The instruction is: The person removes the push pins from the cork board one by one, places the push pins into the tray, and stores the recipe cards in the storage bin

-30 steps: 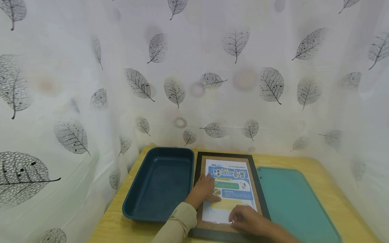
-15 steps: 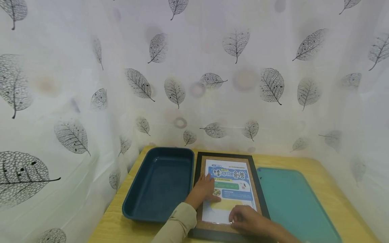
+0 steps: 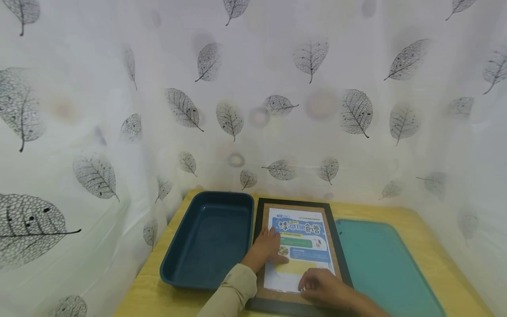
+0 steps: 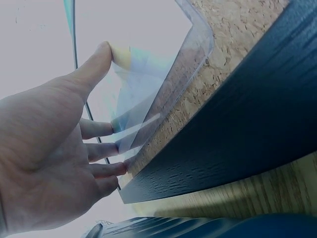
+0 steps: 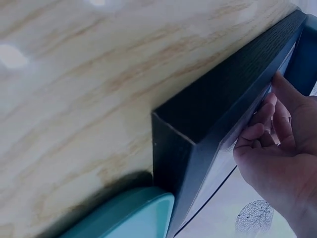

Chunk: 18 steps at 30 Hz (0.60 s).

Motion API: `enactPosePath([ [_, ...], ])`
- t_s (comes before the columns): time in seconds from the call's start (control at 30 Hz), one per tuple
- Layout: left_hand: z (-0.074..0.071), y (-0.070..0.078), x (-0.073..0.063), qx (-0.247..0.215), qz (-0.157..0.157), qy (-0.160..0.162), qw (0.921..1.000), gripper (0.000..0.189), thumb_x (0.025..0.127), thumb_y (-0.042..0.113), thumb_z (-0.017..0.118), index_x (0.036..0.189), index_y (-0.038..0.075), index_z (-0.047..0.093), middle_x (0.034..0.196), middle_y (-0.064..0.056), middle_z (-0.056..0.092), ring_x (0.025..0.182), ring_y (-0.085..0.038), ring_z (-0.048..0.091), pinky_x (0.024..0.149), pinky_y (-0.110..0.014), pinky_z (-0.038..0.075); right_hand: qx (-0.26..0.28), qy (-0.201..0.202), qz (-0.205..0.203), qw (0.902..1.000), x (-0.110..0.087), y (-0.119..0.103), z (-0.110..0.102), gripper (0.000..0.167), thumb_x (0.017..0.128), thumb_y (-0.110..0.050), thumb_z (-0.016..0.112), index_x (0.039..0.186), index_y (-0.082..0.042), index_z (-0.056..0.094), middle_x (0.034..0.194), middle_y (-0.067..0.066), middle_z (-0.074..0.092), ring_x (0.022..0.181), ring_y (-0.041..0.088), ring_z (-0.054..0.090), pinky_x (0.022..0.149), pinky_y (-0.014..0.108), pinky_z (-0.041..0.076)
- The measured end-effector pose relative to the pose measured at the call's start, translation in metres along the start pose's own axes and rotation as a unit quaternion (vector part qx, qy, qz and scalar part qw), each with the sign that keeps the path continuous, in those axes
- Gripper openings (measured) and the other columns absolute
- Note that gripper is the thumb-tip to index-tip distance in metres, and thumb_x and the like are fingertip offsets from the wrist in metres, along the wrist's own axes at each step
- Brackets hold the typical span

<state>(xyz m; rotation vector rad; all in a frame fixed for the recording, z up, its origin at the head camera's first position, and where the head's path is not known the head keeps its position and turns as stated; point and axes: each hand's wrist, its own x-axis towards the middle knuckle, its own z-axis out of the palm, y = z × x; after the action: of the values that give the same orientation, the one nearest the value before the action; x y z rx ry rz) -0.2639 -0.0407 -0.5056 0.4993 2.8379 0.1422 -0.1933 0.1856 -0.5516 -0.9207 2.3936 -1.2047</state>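
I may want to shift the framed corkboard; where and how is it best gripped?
Probably grip the framed corkboard by its near black rail, curling over its outer edge from the near side: that rail stands thick, its outer face exposed. The blue tray and teal tray lie close to the board's left and right sides.

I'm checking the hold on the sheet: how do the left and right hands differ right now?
The left hand lies on the left side of the printed sheet; the right hand is near its lower right corner.
The left hand's fingers are spread; the right hand's are curled inward.
A beige sleeve reaches the left wrist, while the right wrist is bare.
Both hands are over the framed cork board.
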Motion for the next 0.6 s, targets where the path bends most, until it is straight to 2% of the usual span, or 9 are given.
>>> enactPosePath([
  [0.1,0.0017,-0.0006,0.0028,0.011,0.003,0.002,0.9999,0.095,0.087,0.061,0.077,0.154,0.002,0.046,0.162,-0.016,0.038,0.153,-0.038,0.031,0.127,-0.042,0.024,-0.002,0.006,-0.023,0.9997,-0.0003,0.0010,-0.0010,0.005,0.093,-0.016,0.078,0.096,-0.016,0.075,0.081,-0.012,0.063,0.073,-0.001,0.058,0.062,0.022,0.053],
  [0.17,0.0020,-0.0009,0.0038,0.008,0.003,0.002,1.0000,0.095,0.086,0.061,0.078,0.154,0.002,0.045,0.163,-0.016,0.037,0.153,-0.038,0.030,0.127,-0.043,0.024,0.000,0.005,-0.025,0.9997,-0.0001,0.0016,-0.0013,0.005,0.092,-0.015,0.078,0.096,-0.015,0.075,0.081,-0.012,0.063,0.074,-0.001,0.058,0.063,0.022,0.053],
  [0.4,0.0028,-0.0017,0.0031,-0.003,0.002,0.005,1.0000,0.096,0.085,0.060,0.080,0.154,0.002,0.046,0.163,-0.017,0.038,0.153,-0.039,0.030,0.127,-0.043,0.024,0.019,-0.013,0.035,0.9991,0.0012,-0.0009,-0.0003,0.004,0.093,-0.016,0.076,0.095,-0.017,0.073,0.082,-0.011,0.063,0.072,0.003,0.058,0.063,0.023,0.052],
  [0.6,0.0017,-0.0014,0.0013,-0.010,0.000,0.002,1.0000,0.097,0.084,0.059,0.081,0.154,0.002,0.046,0.163,-0.017,0.038,0.153,-0.039,0.030,0.127,-0.043,0.024,0.018,-0.011,0.048,0.9986,0.0005,-0.0031,0.0016,0.005,0.092,-0.014,0.076,0.092,-0.018,0.072,0.080,-0.009,0.062,0.070,0.004,0.057,0.059,0.023,0.050],
])
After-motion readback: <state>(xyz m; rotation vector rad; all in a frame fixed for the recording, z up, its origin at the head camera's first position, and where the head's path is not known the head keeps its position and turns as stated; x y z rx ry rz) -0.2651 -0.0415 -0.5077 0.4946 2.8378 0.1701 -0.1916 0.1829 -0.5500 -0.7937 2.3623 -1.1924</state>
